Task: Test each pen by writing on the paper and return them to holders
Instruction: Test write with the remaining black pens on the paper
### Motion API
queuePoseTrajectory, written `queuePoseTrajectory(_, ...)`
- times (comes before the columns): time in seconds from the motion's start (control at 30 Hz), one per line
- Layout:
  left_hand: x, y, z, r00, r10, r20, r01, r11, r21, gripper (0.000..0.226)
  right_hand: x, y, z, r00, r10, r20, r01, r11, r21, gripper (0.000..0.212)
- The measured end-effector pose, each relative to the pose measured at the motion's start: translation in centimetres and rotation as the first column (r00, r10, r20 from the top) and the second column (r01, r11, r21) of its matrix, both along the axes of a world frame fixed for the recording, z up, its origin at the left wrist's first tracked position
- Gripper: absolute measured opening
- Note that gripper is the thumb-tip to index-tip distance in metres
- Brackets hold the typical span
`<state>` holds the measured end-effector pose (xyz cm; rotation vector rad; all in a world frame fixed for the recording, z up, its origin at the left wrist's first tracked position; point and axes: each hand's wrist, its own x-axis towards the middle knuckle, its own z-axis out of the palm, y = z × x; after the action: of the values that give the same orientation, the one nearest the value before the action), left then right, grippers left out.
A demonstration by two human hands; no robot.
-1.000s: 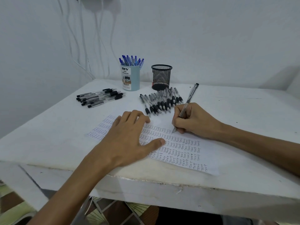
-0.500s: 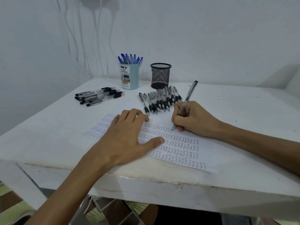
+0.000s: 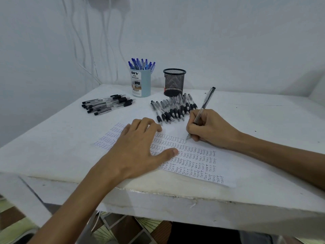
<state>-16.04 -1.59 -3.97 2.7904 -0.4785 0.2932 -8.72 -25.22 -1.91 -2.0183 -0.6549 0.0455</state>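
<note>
A white sheet of paper covered in rows of small handwritten words lies near the table's front edge. My left hand rests flat on it, fingers spread. My right hand grips a clear black pen, its tip touching the paper's upper part. Behind the paper lies a row of black pens, and another pile of black pens sits to the left. At the back stand a light blue holder full of blue pens and a black mesh holder.
The white table stands against white walls at the back and left. White cables hang down the wall behind the holders. The table's front edge is chipped, with patterned floor below.
The pen tip has shifted slightly along the upper row of writing. My left hand stays pressed flat on the paper. The camera view has drifted a little.
</note>
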Motion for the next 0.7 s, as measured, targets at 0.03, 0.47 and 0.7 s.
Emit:
queuePoseTrajectory(0.03, 0.0, 0.0, 0.0, 1.0, 0.0, 0.001, 0.0, 1.0, 0.003, 0.09, 0.0, 0.0, 0.0, 1.0, 0.0, 0.002, 0.0, 1.0, -0.008, 0.012)
queuePoseTrajectory(0.47, 1.3, 2.7, 1.2, 0.997, -0.044, -0.056, 0.038, 0.995, -0.095, 0.059, 1.0, 0.5, 1.2, 0.925, -0.04, -0.377, 0.153, 0.949, 0.276, 0.048)
queuePoseTrajectory(0.7, 4.7, 8.3, 3.3, 0.992, -0.109, -0.059, 0.104, 0.992, -0.075, 0.023, 1.5, 1.5, 2.9, 0.974, -0.003, -0.229, 0.056, 0.972, 0.228, 0.033)
